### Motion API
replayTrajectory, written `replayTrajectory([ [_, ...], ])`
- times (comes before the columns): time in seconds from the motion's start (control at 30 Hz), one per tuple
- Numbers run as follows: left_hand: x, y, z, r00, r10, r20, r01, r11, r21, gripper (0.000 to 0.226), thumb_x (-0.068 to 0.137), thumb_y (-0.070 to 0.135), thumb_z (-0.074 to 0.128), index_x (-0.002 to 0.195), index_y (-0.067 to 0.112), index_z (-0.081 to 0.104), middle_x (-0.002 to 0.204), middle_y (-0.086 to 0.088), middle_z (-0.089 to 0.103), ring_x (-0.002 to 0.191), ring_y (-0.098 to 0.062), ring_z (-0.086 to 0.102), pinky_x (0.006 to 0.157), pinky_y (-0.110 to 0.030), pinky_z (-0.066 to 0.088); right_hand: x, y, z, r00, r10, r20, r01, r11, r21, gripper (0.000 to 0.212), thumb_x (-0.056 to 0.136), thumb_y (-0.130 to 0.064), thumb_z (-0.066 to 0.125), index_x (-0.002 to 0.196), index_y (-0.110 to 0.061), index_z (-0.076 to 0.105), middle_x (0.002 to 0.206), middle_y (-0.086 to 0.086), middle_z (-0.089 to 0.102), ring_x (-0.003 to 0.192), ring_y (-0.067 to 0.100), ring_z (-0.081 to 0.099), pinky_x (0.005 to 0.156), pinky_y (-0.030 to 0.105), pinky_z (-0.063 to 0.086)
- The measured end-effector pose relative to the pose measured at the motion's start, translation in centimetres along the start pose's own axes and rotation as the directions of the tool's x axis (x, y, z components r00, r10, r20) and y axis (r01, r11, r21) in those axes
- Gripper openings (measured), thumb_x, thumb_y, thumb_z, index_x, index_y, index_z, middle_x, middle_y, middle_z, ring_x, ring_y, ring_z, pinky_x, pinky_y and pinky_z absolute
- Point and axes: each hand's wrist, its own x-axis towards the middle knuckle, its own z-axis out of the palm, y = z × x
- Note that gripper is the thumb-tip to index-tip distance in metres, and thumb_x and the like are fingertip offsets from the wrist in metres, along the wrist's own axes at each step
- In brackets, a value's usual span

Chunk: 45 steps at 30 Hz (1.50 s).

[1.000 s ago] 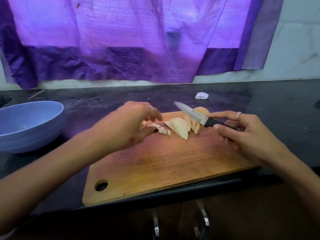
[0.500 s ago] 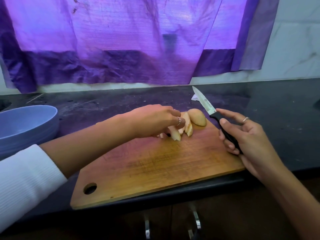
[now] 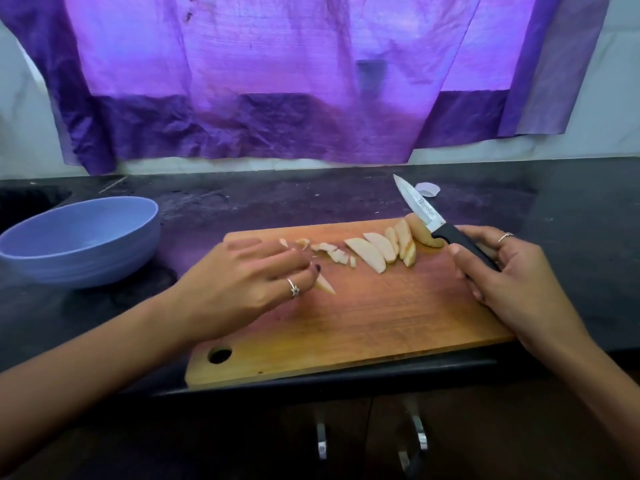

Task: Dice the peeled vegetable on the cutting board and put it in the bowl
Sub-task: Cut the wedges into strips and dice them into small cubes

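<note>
Pale slices of the peeled vegetable point(image 3: 379, 252) lie in a row across the far part of the wooden cutting board point(image 3: 381, 317), with an uncut end piece point(image 3: 420, 233) at the right and several small diced bits point(image 3: 332, 252) at the left. My left hand point(image 3: 249, 278) reaches in from the left and pinches one slice point(image 3: 325, 285) at its fingertips, apart from the row. My right hand point(image 3: 512, 278) grips the black handle of a small knife point(image 3: 420, 206), its blade pointing up and left over the board's far right corner. The blue bowl point(image 3: 83, 244) looks empty.
The board lies on a dark counter point(image 3: 571, 237) and reaches its front edge. A small white scrap point(image 3: 428, 188) lies behind the board. A purple cloth point(image 3: 311, 81) hangs on the wall behind. Cabinet handles point(image 3: 417, 434) show below the counter. A dark sink point(image 3: 31, 199) sits far left.
My left hand has drawn back from the row of slices toward the left with one slice. The knife stays raised at the right, its blade tilted up and left.
</note>
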Motion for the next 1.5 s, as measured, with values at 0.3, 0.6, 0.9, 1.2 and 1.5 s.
replayTrajectory([
  [0.3,-2.8,1.6,-0.3,0.95,-0.287,0.121,0.311,0.906,-0.287,0.031,0.095,0.034,0.048,0.109,0.016,0.07,0.107,0.001,0.069,0.09,-0.019,0.066,0.065,-0.038,0.057,-2.2,-3.5,3.0,0.974,-0.114,0.197,0.156,0.964,-0.214,0.012,0.093,-0.023,0.05,0.099,-0.033,0.048,0.063,-0.006,0.06,0.047,0.01,0.052,0.051,0.022,0.043],
  [0.6,-2.5,2.1,-0.2,0.925,-0.366,0.1,0.378,0.86,-0.344,0.036,0.091,0.03,0.049,0.101,0.006,0.074,0.105,-0.007,0.072,0.103,-0.012,0.054,0.098,-0.012,0.032,-3.7,-7.9,7.0,0.916,-0.118,0.384,0.304,0.827,-0.472,0.027,0.094,-0.03,0.049,0.119,-0.034,0.058,0.066,-0.014,0.048,0.06,0.004,0.047,0.054,0.013,0.038],
  [0.9,-2.4,2.0,0.1,0.917,-0.391,0.078,0.387,0.827,-0.408,0.039,0.088,0.036,0.052,0.093,0.006,0.075,0.097,-0.008,0.073,0.094,-0.013,0.06,0.092,-0.019,0.039,-3.6,-8.9,8.5,0.912,-0.059,0.407,0.3,0.773,-0.56,0.028,0.096,-0.033,0.045,0.122,-0.032,0.056,0.071,-0.007,0.046,0.058,0.011,0.045,0.049,0.018,0.031],
  [1.2,-2.0,1.9,0.9,0.918,-0.397,0.014,0.366,0.833,-0.416,0.032,0.083,0.028,0.057,0.086,0.003,0.075,0.092,-0.009,0.073,0.086,-0.024,0.069,0.082,-0.031,0.044,-3.7,-9.4,8.3,0.908,-0.036,0.416,0.31,0.728,-0.612,0.031,0.096,-0.032,0.044,0.126,-0.036,0.054,0.066,-0.009,0.043,0.054,0.008,0.042,0.045,0.018,0.029],
  [1.5,-1.3,1.7,1.4,0.896,-0.443,-0.011,0.398,0.815,-0.422,0.017,0.079,0.018,0.068,0.081,0.003,0.075,0.086,-0.006,0.073,0.08,-0.021,0.069,0.077,-0.028,0.046,-3.3,-9.6,8.4,0.907,0.034,0.419,0.267,0.723,-0.637,0.032,0.096,-0.035,0.043,0.127,-0.035,0.052,0.073,-0.004,0.045,0.059,0.01,0.046,0.047,0.022,0.026],
])
